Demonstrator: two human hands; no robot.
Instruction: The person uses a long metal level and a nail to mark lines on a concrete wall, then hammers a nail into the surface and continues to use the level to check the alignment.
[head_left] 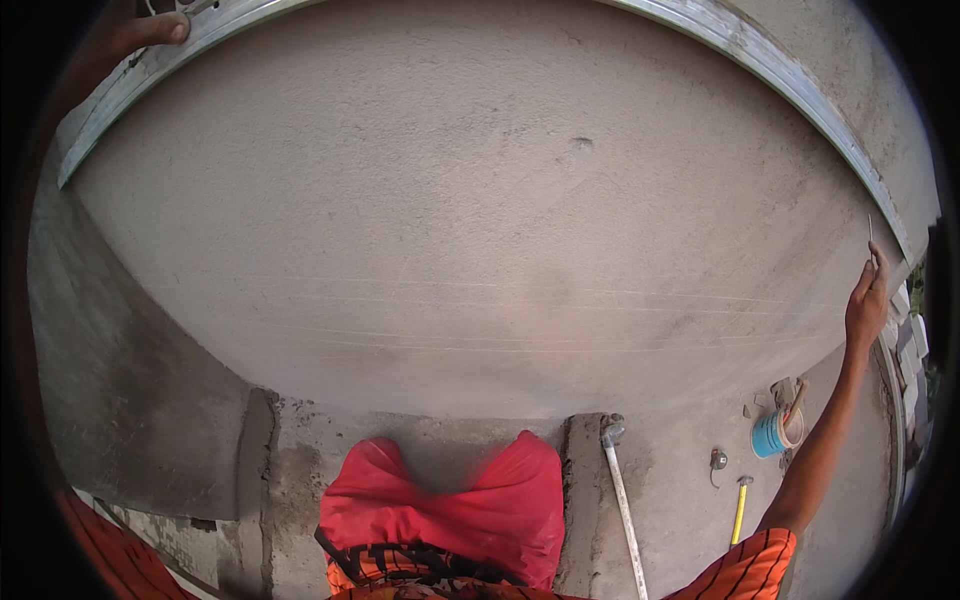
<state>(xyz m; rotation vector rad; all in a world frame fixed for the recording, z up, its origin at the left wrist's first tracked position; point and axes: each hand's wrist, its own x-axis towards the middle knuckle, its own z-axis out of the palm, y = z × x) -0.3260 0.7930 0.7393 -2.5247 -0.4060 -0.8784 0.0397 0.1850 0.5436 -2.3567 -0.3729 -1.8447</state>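
Note:
A long metal straightedge [790, 85] lies against the grey plastered wall [450, 200]. It looks bowed across the top of the fisheye view. At the upper left, my left hand [140, 35] grips it, thumb pressed on its face; the other fingers are mostly cut off. Out at the far right, my right arm is stretched up along the wall. My right hand [868, 300] pinches a thin, nail-like metal rod [870, 228], its tip pointing up just below the straightedge's right end. Several thin pale lines [560, 345] run across the lower wall.
At lower right are a blue bucket [769, 437] with a wooden handle in it, a yellow-handled hammer [741, 510] and a small round dark tool [718, 460]. A white pipe [624, 510] leans beside a low concrete ledge [583, 500]. Another ledge [256, 480] stands left of my legs.

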